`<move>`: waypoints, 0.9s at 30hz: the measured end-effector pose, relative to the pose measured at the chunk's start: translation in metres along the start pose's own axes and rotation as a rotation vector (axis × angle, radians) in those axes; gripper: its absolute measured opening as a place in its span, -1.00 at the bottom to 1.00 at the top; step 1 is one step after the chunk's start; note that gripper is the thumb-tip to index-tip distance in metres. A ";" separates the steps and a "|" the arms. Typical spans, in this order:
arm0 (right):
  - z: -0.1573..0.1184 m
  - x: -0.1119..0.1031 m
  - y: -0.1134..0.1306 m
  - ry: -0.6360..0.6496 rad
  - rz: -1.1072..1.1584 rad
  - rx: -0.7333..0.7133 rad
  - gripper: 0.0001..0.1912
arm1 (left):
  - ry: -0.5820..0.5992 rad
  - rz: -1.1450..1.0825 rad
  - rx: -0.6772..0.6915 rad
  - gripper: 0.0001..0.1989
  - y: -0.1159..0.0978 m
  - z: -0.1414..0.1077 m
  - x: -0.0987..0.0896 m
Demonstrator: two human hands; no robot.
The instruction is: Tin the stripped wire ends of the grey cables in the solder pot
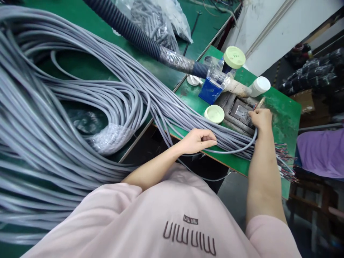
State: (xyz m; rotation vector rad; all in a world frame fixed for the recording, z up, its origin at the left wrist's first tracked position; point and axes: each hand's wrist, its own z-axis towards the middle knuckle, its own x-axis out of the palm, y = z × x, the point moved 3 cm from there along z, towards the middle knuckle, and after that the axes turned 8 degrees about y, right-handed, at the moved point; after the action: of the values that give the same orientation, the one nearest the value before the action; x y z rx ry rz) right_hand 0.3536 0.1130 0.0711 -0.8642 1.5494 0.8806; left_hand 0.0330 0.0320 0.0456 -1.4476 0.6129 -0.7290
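Close around right hand, hose end, white tub, cables

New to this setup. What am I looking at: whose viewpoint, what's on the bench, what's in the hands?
No robot here: it's a person working bare-handed. The single picture comes from a head-worn camera looking forward and down, so the pink shirt at the bottom is the wearer's own.

Across the green tabletop runs a thick bundle of gray cables. Near its far end sit a square metal pot with a shiny surface inside, a pale green round container and a white-lidded tub. A black ribbed hose reaches in from above.

The right hand pinches one gray cable beside the pot. The left hand is loosely curled by the bundle; whether it touches is unclear.
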 end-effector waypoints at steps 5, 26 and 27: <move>0.002 0.001 0.000 0.009 -0.012 0.000 -0.78 | 0.000 0.001 -0.011 -0.71 0.000 0.000 0.001; 0.004 -0.001 -0.002 -0.022 0.026 -0.009 -0.76 | -0.011 0.037 -0.007 -0.72 0.000 -0.001 0.001; 0.001 -0.003 -0.003 -0.045 0.047 -0.012 -0.74 | -0.017 0.041 -0.004 -0.72 0.001 -0.001 0.002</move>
State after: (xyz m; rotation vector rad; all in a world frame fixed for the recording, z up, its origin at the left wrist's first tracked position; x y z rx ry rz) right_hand 0.3575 0.1130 0.0733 -0.8139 1.5320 0.9385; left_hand 0.0338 0.0304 0.0451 -1.4391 0.6296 -0.6835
